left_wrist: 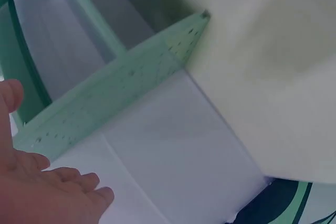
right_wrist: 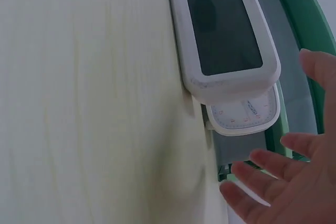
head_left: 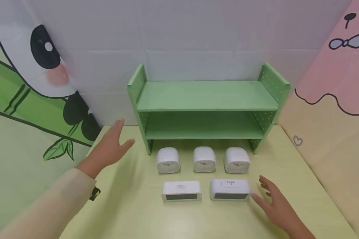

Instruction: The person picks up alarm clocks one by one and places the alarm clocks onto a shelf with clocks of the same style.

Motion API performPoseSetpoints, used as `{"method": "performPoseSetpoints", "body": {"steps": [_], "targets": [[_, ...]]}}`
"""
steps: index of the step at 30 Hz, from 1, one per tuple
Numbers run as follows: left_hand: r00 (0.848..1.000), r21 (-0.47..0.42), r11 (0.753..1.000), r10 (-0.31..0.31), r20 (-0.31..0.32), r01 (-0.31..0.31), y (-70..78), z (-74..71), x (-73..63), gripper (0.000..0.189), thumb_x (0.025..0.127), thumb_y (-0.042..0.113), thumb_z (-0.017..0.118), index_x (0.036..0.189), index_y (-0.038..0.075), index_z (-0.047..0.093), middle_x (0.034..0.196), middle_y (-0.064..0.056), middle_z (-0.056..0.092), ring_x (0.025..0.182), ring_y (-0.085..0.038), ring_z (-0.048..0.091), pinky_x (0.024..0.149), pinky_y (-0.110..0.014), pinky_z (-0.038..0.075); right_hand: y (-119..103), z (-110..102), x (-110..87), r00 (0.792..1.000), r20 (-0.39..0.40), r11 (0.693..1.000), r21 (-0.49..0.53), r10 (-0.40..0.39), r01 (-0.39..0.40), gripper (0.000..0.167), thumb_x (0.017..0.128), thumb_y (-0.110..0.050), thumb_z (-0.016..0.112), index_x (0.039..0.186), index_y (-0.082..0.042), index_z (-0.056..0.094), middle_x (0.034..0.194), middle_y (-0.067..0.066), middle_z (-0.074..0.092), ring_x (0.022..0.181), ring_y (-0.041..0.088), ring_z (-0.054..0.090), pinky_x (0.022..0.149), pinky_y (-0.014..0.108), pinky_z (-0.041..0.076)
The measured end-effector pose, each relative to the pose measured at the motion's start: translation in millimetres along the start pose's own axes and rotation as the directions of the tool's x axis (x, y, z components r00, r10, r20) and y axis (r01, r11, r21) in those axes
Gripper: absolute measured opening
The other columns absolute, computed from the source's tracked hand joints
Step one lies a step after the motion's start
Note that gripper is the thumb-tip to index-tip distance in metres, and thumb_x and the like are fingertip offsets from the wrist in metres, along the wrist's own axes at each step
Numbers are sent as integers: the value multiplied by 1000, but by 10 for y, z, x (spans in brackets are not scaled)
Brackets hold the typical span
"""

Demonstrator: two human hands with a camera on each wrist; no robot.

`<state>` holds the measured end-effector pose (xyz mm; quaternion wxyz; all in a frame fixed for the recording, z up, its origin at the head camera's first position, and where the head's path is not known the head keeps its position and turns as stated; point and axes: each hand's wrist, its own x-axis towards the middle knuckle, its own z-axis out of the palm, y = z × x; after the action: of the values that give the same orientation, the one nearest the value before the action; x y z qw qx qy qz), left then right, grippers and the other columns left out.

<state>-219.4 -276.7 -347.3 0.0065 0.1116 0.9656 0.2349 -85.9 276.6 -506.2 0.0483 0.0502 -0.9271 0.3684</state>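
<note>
My left hand [head_left: 110, 146] hangs in the air beside the left side panel of a green two-tier shelf [head_left: 207, 94], fingers straight, thumb apart, holding nothing. In the left wrist view the same hand [left_wrist: 50, 192] is palm up near that perforated panel. My right hand [head_left: 276, 205], fingers relaxed and spread, is right of a white digital clock [head_left: 230, 190], its thumb tip close to the clock's right end. Another white digital clock [head_left: 181, 191] lies to the left. Behind them stand three rounded white analog clocks: left [head_left: 168, 160], middle [head_left: 204, 159] and right [head_left: 237, 160].
The shelf stands at the back of a pale wooden table [head_left: 137, 215], before a pale curtain [head_left: 197, 39]. Cartoon-printed cloth hangs on both sides, with a panda [head_left: 27, 66] at left and a pink figure [head_left: 337, 76] at right.
</note>
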Motion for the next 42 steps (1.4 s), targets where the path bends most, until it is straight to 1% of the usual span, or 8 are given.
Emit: {"method": "performPoseSetpoints", "body": {"steps": [4, 9, 15, 19, 25, 30, 37, 42], "targets": [[1000, -40, 999, -7, 7, 8, 60, -218, 150, 97, 104, 58, 48, 164, 9, -10, 171, -19, -6, 155, -40, 0, 120, -63, 10, 63, -17, 17, 999, 30, 996, 89, -26, 23, 64, 102, -25, 68, 154, -2, 39, 144, 21, 55, 123, 26, 59, 92, 29, 52], [998, -64, 996, -66, 9, 66, 166, -467, 291, 101, 102, 65, 43, 162, 12, -19, 170, -17, -11, 155, -42, 0, 119, -64, 11, 105, -31, 58, 998, 47, 987, 160, -37, 29, 61, 102, -19, 67, 153, -2, 39, 141, 22, 57, 117, 8, 60, 90, 29, 54], [994, -146, 985, -103, -38, 96, 308, -623, 430, 98, 101, 65, 42, 163, 17, -18, 171, -10, -12, 155, -39, -3, 118, -67, 10, 129, 43, 113, 997, 53, 971, 235, -59, 45, 60, 100, -11, 69, 151, 1, 40, 138, 25, 58, 115, 6, 60, 87, 25, 54], [986, -266, 960, -120, -112, 87, 353, -617, 516, 97, 100, 68, 43, 165, 22, -13, 172, -5, -6, 156, -34, -1, 119, -66, 9, 111, 77, 130, 995, 79, 965, 259, -54, 32, 63, 98, -12, 71, 151, 2, 40, 139, 26, 57, 114, 9, 61, 87, 27, 54], [977, -450, 892, -120, -174, 30, 360, -535, 606, 96, 101, 64, 45, 166, 17, -8, 173, -3, -2, 157, -26, 2, 123, -53, 9, 32, 108, 173, 992, 109, 970, 241, -68, 39, 64, 94, -20, 77, 147, -3, 47, 139, 17, 58, 114, 3, 57, 90, 31, 54], [969, -517, 856, -125, -214, -3, 331, -506, 688, 91, 103, 59, 47, 167, 18, -3, 173, -1, 3, 157, -20, 5, 124, -43, 10, -22, 163, 223, 989, 91, 967, 239, -117, 92, 62, 92, -18, 80, 144, -3, 50, 133, 14, 62, 116, 5, 56, 92, 33, 54], [954, -584, 807, -98, -283, -91, 364, -436, 940, 83, 102, 43, 57, 167, 18, 11, 170, 3, 16, 154, -11, 16, 122, -28, 15, -7, 219, 232, 993, 90, 970, 236, -71, 48, 59, 90, -13, 80, 141, -2, 53, 133, 20, 63, 112, 13, 61, 89, 35, 56], [950, -653, 746, -95, -297, -130, 458, -396, 1050, 78, 102, 32, 57, 166, 20, 14, 167, 1, 24, 147, -15, 31, 118, -33, 29, 30, 274, 266, 995, 72, 955, 292, -76, 52, 56, 89, -10, 81, 138, -1, 55, 130, 22, 64, 109, 10, 62, 88, 29, 55]]}}
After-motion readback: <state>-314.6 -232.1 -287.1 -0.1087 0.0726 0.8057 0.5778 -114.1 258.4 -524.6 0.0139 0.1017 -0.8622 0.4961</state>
